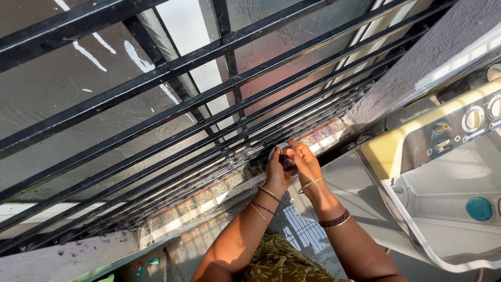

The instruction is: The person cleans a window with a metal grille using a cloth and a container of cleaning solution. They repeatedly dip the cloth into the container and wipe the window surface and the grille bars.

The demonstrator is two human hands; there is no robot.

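Middle of the frame: left hand (275,169) and right hand (304,163) both pinched tight around a small dark maroon lump (287,160), right up against the black metal window bars (172,112). Too small to tell its long axis. White washing machine with yellow control panel (417,151) at right. Small green-and-red wrappers (146,267) on the floor, lower left.

Black barred window grille (156,104), wet tiled ledge (209,201), washing machine (449,172), sunlight
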